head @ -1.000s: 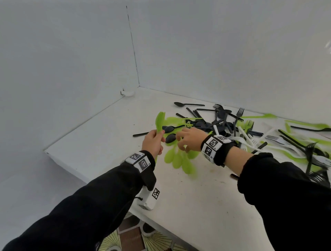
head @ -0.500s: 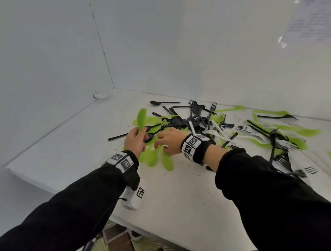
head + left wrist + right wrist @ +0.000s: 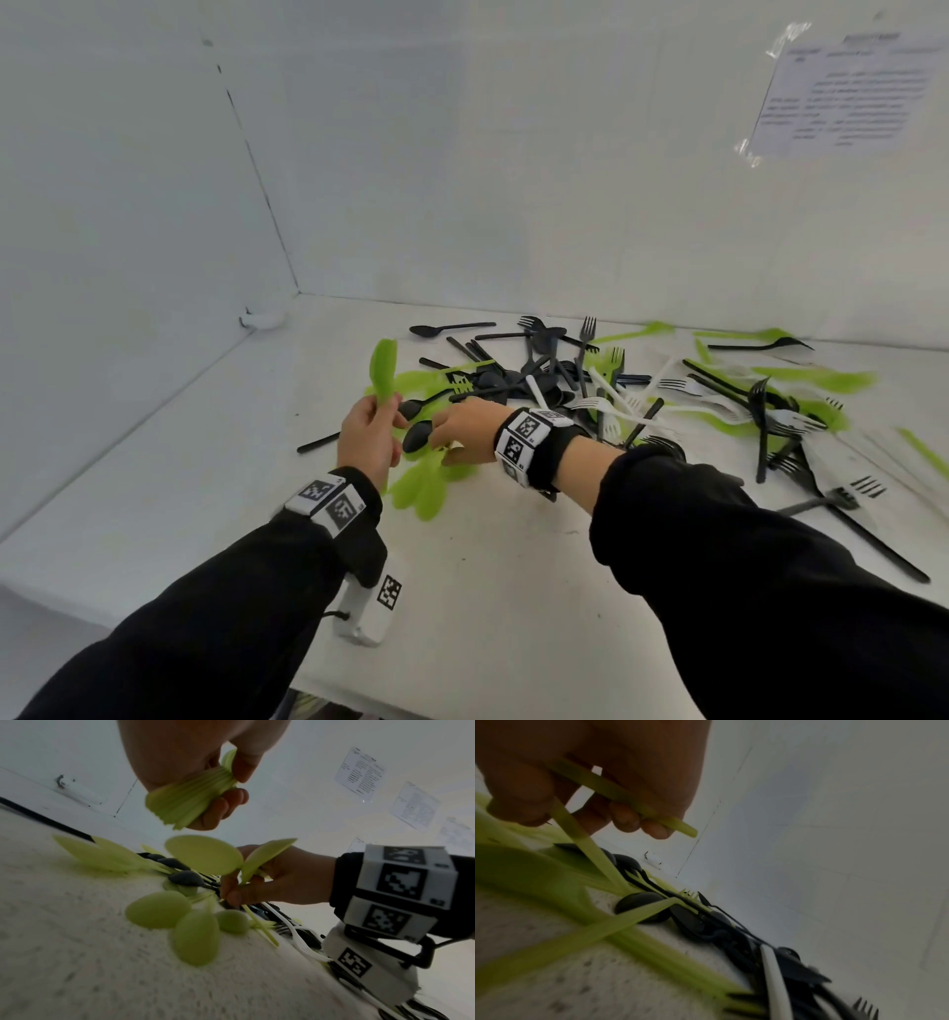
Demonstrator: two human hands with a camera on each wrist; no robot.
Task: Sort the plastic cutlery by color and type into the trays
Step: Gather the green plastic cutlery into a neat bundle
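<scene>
My left hand (image 3: pixel 371 437) grips a stacked bunch of green spoons (image 3: pixel 382 372); in the left wrist view the handles (image 3: pixel 190 801) fan out of my fist and the bowls stand up above it. My right hand (image 3: pixel 464 429) pinches two green spoons (image 3: pixel 205 855) by their handles (image 3: pixel 618 795), lifted just off the table. More green spoons (image 3: pixel 423 488) lie bowl-down under both hands. A mixed pile of black, white and green cutlery (image 3: pixel 606 390) spreads to the right. No tray is in view.
The white table (image 3: pixel 154 462) meets white walls at the back and left, with a corner at the far left. Black forks (image 3: pixel 852 524) lie near my right forearm. A printed sheet (image 3: pixel 847 92) hangs on the back wall. The table's front edge runs below my left wrist.
The head camera has swung right, showing more of the pile and the wall sheet. My right hand has lifted two green spoons off the table. The left hand keeps its bunch.
</scene>
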